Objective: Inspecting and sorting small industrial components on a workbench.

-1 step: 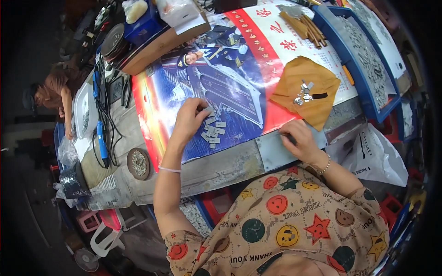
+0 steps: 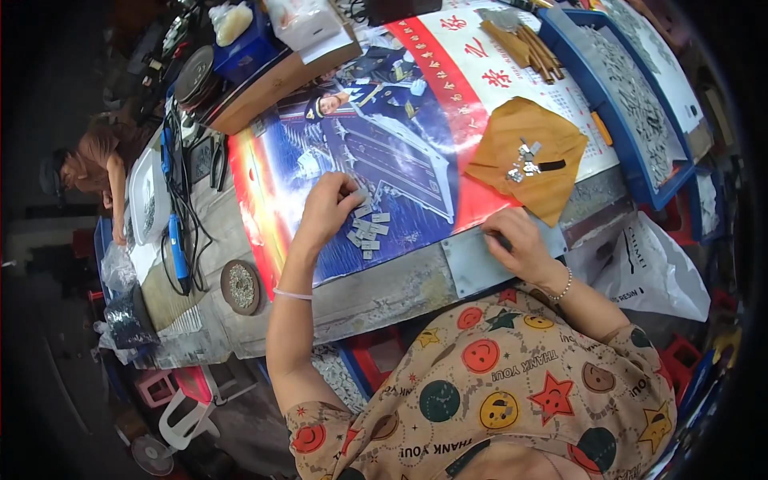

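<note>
— Hand on the left, what's it doing?
— My left hand is curled over the small grey plates on the poster, fingertips touching the top ones. Whether I've pinched one, I can't tell; my knuckles hide it.
— And the other?
— My right hand presses down, fingers bent, on a grey sheet at the counter edge. Something dark peeks beneath my fingers, too hidden to name.
— Nearby?
— A brown cloth with metal bits lies beyond; blue trays further right.
</note>
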Action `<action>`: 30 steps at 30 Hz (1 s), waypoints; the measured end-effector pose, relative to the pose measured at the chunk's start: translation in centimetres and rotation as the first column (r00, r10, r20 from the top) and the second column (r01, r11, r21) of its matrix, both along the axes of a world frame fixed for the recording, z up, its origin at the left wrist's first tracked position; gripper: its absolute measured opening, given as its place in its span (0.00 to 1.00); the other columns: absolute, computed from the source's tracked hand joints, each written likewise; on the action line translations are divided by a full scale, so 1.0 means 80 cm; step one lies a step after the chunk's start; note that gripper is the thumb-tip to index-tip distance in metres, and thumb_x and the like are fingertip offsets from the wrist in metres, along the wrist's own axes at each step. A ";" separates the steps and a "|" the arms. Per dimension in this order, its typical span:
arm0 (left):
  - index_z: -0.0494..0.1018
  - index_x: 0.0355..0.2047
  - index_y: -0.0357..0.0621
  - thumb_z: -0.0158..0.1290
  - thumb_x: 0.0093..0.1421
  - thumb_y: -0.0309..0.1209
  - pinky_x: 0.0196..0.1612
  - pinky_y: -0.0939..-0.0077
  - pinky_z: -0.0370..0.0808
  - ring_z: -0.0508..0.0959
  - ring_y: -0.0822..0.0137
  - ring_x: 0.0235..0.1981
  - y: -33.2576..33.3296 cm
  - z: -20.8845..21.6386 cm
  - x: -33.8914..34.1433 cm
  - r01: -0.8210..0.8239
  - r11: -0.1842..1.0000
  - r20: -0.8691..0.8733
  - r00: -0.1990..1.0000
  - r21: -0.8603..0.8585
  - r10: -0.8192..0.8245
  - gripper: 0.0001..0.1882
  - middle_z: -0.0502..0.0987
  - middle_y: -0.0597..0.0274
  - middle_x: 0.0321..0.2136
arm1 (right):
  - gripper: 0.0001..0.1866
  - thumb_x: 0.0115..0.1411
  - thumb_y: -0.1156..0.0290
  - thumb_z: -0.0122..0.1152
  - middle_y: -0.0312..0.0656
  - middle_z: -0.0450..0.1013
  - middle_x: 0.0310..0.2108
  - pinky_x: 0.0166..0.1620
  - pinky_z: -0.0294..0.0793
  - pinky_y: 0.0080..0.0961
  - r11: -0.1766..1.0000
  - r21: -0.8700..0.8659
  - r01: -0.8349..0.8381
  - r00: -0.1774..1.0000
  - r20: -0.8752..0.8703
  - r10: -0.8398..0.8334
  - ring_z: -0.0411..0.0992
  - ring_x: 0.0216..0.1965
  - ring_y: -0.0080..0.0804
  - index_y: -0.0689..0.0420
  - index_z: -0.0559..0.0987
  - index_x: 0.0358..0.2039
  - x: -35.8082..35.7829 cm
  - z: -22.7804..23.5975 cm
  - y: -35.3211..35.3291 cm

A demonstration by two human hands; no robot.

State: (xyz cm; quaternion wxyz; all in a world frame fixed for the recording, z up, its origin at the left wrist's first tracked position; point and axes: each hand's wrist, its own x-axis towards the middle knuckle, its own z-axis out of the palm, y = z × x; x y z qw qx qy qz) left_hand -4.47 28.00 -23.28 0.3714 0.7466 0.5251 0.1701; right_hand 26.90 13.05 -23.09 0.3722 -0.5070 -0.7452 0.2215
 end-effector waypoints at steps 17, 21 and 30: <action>0.72 0.33 0.35 0.55 0.47 0.21 0.34 0.65 0.75 0.77 0.55 0.32 -0.174 0.071 0.108 0.264 0.552 -0.089 0.942 0.791 -0.323 0.11 0.75 0.48 0.36 | 0.09 0.65 0.69 0.51 0.37 0.73 0.29 0.36 0.71 0.18 0.581 -0.520 -0.626 0.475 -0.845 -0.244 0.70 0.31 0.20 0.62 0.74 0.38 -0.021 0.049 -0.003; 0.72 0.32 0.35 0.56 0.46 0.21 0.33 0.65 0.77 0.77 0.54 0.32 -0.183 0.063 0.107 0.245 0.581 -0.044 0.940 0.776 -0.337 0.11 0.75 0.47 0.38 | 0.08 0.64 0.70 0.51 0.35 0.72 0.27 0.32 0.70 0.14 0.405 -0.565 -0.719 0.538 -0.821 -0.189 0.70 0.29 0.18 0.61 0.74 0.32 -0.018 0.048 -0.008; 0.72 0.37 0.34 0.57 0.47 0.18 0.38 0.64 0.76 0.77 0.53 0.35 -0.196 0.047 0.109 0.166 0.735 0.154 0.925 0.657 -0.347 0.15 0.74 0.45 0.39 | 0.09 0.62 0.68 0.53 0.33 0.71 0.24 0.27 0.66 0.12 0.403 -0.596 -0.695 0.553 -0.801 -0.230 0.67 0.24 0.14 0.60 0.74 0.29 -0.025 0.048 -0.016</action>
